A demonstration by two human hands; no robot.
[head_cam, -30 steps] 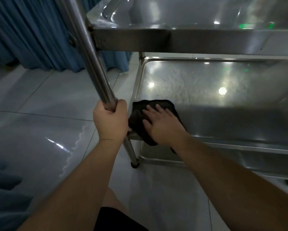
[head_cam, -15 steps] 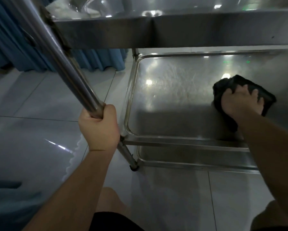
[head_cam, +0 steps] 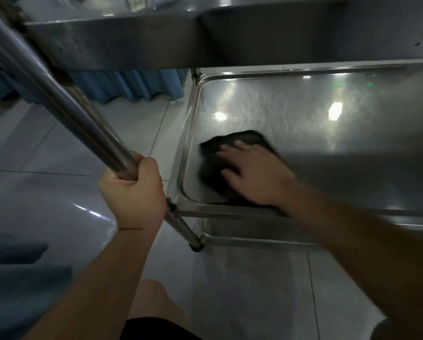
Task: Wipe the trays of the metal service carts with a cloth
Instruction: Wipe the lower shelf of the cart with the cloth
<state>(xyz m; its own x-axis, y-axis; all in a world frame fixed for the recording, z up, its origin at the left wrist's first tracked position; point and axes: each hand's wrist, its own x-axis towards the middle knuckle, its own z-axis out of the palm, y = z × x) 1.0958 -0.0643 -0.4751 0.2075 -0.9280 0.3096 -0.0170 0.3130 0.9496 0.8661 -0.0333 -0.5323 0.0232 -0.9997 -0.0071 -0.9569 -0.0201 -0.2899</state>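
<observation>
- Left hand (head_cam: 134,192): wrapped in a fist around the slanting polished steel corner post (head_cam: 65,106) of the metal service cart, fingers curled tight and pressed together on the tube, thumb side towards the camera.
- Right hand (head_cam: 250,174): laid palm down on the dark, crumpled wiping cloth (head_cam: 214,158), fingers straight and slightly spread, pressing flat rather than pinching; outline blurred.
- Dark cloth: flat on the floor of the shiny stainless-steel middle tray (head_cam: 303,114), under and ahead of the right fingertips, in the tray's near left corner, just beside the raised left rim; a fold trailing beneath the wrist to the near rim.
- Middle tray surface: beyond the right fingertips, streaked and glossy, with bright lamp reflections and a faint green one.
- Upper steel tray (head_cam: 205,38): overhead of both hands, its dull side wall spanning the top of the view.
- Lower steel tray (head_cam: 254,234): below the right wrist, only its front edge visible.
- Black foot of the post (head_cam: 197,247): below and to the right of the left fist, on the pale glossy tiled floor (head_cam: 46,155).
- Blue pleated curtain (head_cam: 132,87): far beyond the left knuckles, hanging to the floor.
- Bare knee and black shorts hem (head_cam: 156,322): at the bottom edge, between the two forearms.
</observation>
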